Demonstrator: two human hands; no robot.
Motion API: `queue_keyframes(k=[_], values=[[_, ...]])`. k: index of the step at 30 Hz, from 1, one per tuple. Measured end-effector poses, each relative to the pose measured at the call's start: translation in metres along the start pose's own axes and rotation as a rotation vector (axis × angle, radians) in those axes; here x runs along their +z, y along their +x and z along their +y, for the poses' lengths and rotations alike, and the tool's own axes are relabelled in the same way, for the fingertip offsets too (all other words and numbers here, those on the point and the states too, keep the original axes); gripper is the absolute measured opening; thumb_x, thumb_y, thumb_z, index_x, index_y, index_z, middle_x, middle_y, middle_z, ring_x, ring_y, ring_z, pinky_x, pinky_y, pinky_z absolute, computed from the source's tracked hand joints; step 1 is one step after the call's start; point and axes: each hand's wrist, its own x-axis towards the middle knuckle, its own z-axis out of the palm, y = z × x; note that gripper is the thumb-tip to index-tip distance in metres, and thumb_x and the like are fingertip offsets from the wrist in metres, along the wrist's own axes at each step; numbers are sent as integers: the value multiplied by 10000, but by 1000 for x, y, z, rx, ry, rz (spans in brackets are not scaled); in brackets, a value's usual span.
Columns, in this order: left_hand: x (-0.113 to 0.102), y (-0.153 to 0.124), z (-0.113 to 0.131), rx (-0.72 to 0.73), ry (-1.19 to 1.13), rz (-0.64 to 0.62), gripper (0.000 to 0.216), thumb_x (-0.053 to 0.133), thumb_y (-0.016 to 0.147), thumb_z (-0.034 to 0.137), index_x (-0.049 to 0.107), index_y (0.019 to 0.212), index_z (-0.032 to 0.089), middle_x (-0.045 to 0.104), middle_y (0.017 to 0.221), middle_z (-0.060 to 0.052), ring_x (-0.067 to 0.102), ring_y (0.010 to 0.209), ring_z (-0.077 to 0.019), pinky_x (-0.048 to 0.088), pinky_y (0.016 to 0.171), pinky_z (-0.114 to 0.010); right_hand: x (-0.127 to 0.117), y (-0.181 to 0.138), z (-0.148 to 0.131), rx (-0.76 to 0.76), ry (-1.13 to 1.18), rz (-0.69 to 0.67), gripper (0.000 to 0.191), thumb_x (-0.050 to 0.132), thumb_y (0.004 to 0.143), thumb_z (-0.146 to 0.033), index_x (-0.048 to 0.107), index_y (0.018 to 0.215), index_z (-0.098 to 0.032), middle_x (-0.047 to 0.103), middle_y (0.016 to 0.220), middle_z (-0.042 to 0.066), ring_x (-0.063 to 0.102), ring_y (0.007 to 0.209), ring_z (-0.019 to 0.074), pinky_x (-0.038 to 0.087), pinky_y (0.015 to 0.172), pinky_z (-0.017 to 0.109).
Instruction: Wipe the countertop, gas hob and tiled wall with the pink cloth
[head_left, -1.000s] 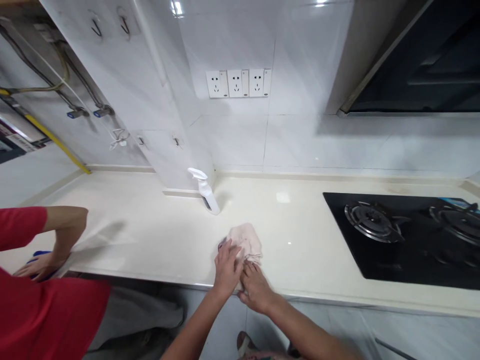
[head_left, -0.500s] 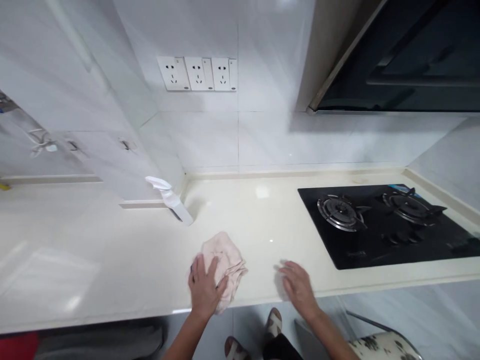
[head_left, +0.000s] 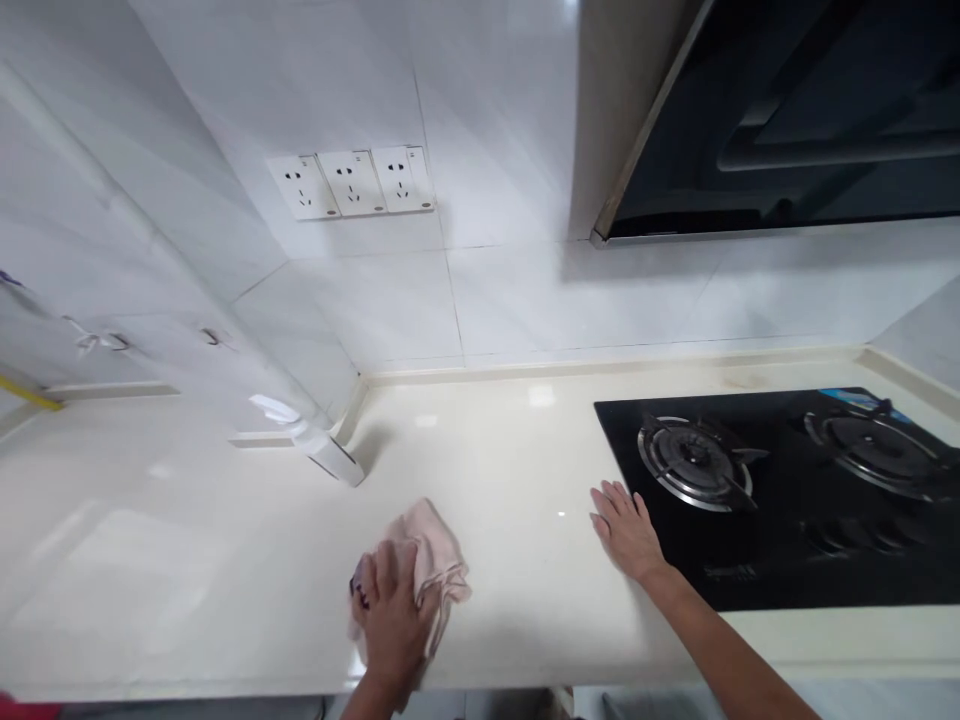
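The left hand (head_left: 391, 612) rested on the pink cloth (head_left: 435, 545), its grip spread wide; the cloth lay rumpled on the bench (head_left: 510, 470), in front of the white spray bottle (head_left: 319, 447) and to its right; the right hand (head_left: 626, 530), grip wide, was beside the black hob (head_left: 784, 500).
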Motion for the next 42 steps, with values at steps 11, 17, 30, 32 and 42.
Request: queue_keyframes(k=[11, 17, 30, 32, 42], values=[[20, 65, 52, 61, -23, -40, 628, 627, 960, 434, 569, 1549, 224, 398, 1694, -203, 240, 1591, -478, 263, 1197, -748, -11, 0, -8, 15, 6, 19, 507, 390, 1058, -382, 624, 1472, -206, 533, 1602, 143, 383, 1556, 333, 230, 1286, 600], [51, 154, 137, 158, -164, -154, 633, 639, 960, 468, 588, 1529, 195, 362, 1705, -232, 244, 1570, -530, 232, 1175, -785, -17, 0, -9, 26, -23, 20, 497, 408, 1049, -385, 620, 1476, -248, 556, 1586, 108, 405, 1545, 311, 243, 1285, 575], [45, 92, 117, 727, -491, -432, 722, 807, 852, 474, 573, 1502, 267, 484, 1559, -164, 484, 1338, -383, 465, 1112, -607, -28, 6, -11, 68, -5, 9, 473, 439, 1040, -386, 653, 1439, -247, 586, 1558, 100, 436, 1517, 279, 245, 1284, 533], [37, 96, 95, 739, -469, -457, 659, 798, 867, 404, 587, 1481, 289, 521, 1529, -141, 520, 1300, -355, 489, 1096, -582, -29, 6, -12, 72, -9, 5, 472, 434, 1040, -382, 658, 1428, -232, 585, 1558, 105, 441, 1514, 276, 248, 1281, 527], [2, 103, 68, 554, -755, -586, 229, 579, 996, 337, 781, 1006, 230, 696, 1025, -66, 655, 979, -219, 538, 920, -366, -29, 4, -11, 95, -32, -1, 470, 437, 1041, -375, 663, 1419, -212, 576, 1568, 110, 446, 1508, 280, 219, 1288, 508]])
